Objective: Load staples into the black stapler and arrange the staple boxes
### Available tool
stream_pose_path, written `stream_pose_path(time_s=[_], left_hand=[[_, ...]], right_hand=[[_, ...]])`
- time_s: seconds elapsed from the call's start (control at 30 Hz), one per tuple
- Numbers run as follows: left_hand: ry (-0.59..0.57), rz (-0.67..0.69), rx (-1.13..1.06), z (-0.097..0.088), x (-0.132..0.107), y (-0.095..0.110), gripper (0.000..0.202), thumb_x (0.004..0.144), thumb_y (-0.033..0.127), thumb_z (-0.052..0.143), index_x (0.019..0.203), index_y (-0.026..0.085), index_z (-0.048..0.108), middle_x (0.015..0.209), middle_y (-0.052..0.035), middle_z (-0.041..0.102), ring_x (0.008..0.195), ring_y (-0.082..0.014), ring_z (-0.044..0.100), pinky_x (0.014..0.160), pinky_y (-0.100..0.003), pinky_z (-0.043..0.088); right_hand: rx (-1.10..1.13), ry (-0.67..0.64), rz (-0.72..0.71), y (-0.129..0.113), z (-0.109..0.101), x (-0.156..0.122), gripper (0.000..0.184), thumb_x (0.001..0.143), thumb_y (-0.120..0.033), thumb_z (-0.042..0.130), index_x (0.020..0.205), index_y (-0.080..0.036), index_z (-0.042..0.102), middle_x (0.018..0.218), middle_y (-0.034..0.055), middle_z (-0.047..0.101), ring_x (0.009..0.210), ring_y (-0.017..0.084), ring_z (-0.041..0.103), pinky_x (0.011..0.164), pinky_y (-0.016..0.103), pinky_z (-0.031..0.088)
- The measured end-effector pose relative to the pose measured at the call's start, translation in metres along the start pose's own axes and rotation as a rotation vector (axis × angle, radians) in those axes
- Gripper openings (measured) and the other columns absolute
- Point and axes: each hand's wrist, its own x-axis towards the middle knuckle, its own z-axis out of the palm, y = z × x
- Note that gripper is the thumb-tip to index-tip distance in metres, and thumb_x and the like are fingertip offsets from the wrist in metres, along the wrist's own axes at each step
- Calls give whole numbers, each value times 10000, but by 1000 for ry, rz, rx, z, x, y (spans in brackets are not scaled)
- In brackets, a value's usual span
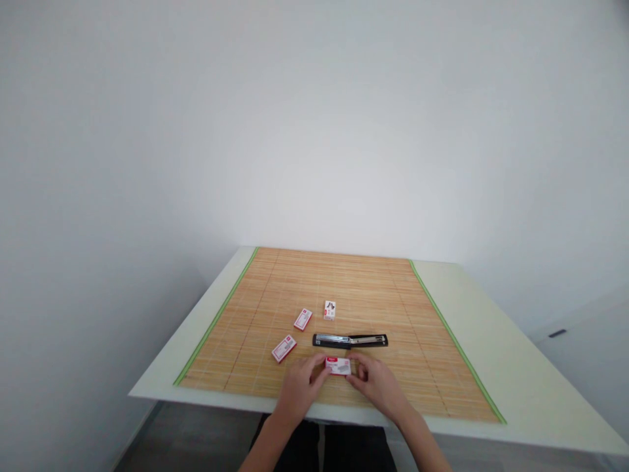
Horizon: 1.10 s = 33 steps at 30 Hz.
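My left hand [301, 383] and my right hand [378, 383] meet near the front edge of a bamboo mat [432, 354]. Both pinch a small red-and-white box [338, 366] between their fingertips, one hand at each end. Just beyond the box lies a long black stapler [350, 340], opened out flat, its metal channel showing. Three more small boxes lie on the mat: one [284, 348] to the left, one [303, 319] farther back, and one [330, 310] behind the stapler.
The mat has green edges and covers most of a pale table [515, 367], which stands against a white wall. Bare table margins run along the left and right sides. The floor shows below the front edge.
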Motion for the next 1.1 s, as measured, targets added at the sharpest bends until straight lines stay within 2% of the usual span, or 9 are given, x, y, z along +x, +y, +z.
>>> stream_pose_path(time_s=[0.17, 0.3, 0.4, 0.53, 0.67, 0.77, 0.83, 0.97, 1.1], left_hand=[[136, 9, 156, -7, 3, 12, 287, 1044, 337, 478, 1247, 276, 673, 1267, -76, 686, 1184, -266, 627, 1061, -477, 502], [121, 5, 272, -9, 5, 17, 353, 1039, 328, 476, 1358, 267, 615, 1430, -74, 597, 1316, -290, 529, 1131, -520, 435], [97, -7, 301, -8, 4, 19, 393, 1039, 316, 467, 1411, 265, 581, 1479, -66, 567, 1355, -285, 495, 1158, -511, 405], [80, -12, 318, -7, 4, 18, 437, 1038, 309, 457, 1465, 272, 541, 1502, -63, 554, 1366, -283, 481, 1166, -502, 388], [80, -19, 340, -6, 5, 18, 450, 1035, 299, 456, 1478, 292, 536, 1496, -52, 562, 1350, -287, 486, 1162, -498, 387], [86, -22, 353, -5, 6, 18, 451, 1031, 310, 468, 1476, 288, 542, 1492, -60, 565, 1350, -298, 482, 1162, -506, 382], [86, -20, 358, -4, 6, 18, 449, 1028, 319, 481, 1471, 287, 546, 1500, -61, 560, 1355, -302, 479, 1158, -510, 384], [84, -17, 369, -4, 4, 18, 457, 1024, 329, 498, 1476, 285, 538, 1517, -62, 545, 1369, -305, 472, 1157, -515, 380], [82, -10, 369, -4, 4, 19, 470, 1015, 313, 501, 1484, 282, 529, 1506, -72, 553, 1367, -307, 477, 1160, -519, 373]], right_hand=[[-10, 15, 16, -7, 2, 0, 357, 869, -316, 690, 1224, -279, 687, 709, -34, 646, 644, 165, 597, 626, 265, 364], [29, 38, 9, -5, 5, 0, 433, 860, -352, 694, 1284, -269, 670, 709, -31, 655, 639, 172, 600, 636, 275, 387], [102, 92, 8, 10, 3, -7, 490, 869, -434, 673, 1325, -253, 660, 688, -29, 636, 636, 183, 592, 626, 289, 405], [201, 266, 143, 41, -8, -20, 490, 871, -599, 628, 1149, -213, 741, 580, -30, 552, 588, 196, 560, 592, 311, 409], [449, 373, 187, 55, -24, -14, 702, 842, -665, 658, 1344, -174, 625, 703, -3, 634, 585, 178, 549, 563, 297, 413], [610, 307, 101, 42, -40, 7, 713, 849, -683, 650, 1345, -172, 617, 833, 33, 679, 593, 151, 524, 543, 279, 401], [587, 264, 19, 25, -51, 23, 644, 843, -664, 679, 1263, -175, 668, 853, 37, 681, 673, 164, 555, 599, 283, 433], [365, 192, -152, -19, -58, 52, 431, 889, -536, 693, 1171, -210, 703, 887, 23, 670, 799, 184, 586, 716, 299, 462], [76, 130, -315, -57, -38, 73, 185, 871, -330, 724, 1022, -224, 711, 902, 20, 646, 891, 200, 565, 822, 318, 445]])
